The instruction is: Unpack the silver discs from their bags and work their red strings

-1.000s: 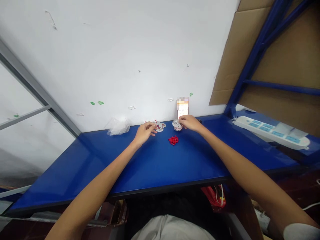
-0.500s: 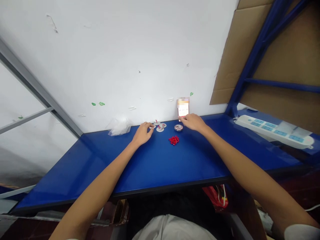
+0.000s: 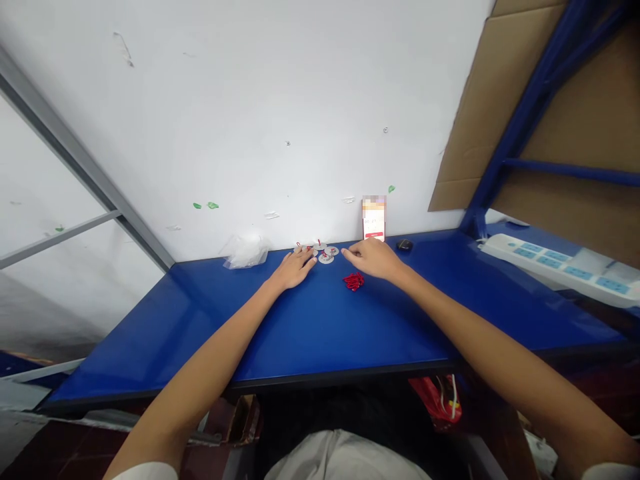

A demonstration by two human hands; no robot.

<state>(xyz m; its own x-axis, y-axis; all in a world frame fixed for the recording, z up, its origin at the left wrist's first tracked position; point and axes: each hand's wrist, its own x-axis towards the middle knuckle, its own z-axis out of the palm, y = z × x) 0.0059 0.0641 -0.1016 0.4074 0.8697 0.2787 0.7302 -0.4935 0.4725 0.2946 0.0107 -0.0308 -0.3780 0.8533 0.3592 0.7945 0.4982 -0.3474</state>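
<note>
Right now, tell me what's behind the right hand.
Behind the right hand, a phone stands by the wall; most of it shows, its lower edge partly covered. Anything beneath the hand is hidden.

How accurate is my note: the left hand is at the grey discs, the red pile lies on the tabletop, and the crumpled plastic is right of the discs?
Not quite: the head view shows the crumpled plastic left of the grey discs. The left hand is at them, and the red pile lies on the tabletop.

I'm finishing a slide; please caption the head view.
Over a blue table: left hand at grey discs, right hand near a red pile.
</note>
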